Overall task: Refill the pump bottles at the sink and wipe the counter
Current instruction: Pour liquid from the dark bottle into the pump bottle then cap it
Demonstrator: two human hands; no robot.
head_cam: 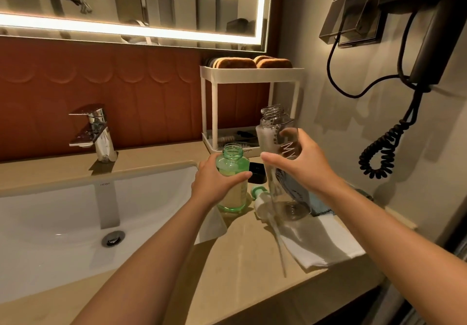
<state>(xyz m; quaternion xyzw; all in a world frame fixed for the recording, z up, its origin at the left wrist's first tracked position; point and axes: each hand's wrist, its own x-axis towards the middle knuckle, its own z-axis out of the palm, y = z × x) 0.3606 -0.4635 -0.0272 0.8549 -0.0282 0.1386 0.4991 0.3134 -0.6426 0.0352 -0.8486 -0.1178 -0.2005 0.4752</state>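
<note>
1. The sink (pixel 63 211) fills the near left. Both bottles are at its right on the bench (pixel 240 261), so any spill lands where I must wipe.
2. A white towel (pixel 326 246) lies near right; I would pour over it rather than over bare stone.
3. My right fingers (pixel 271 159) are wrapped around the clear bottle (pixel 274 122), which is uncapped with foam inside, just right of the green one. I judge it needs lifting, then a slow tilt, neck over neck.
4. My left fingers (pixel 235 177) clasp the green bottle (pixel 231 163), which stands upright and open with pale liquid low inside. I should brace it firmly.
5. The pump head (pixel 258 193) lies between the bottles, its tube pointing near. I should keep drips off it.
</note>
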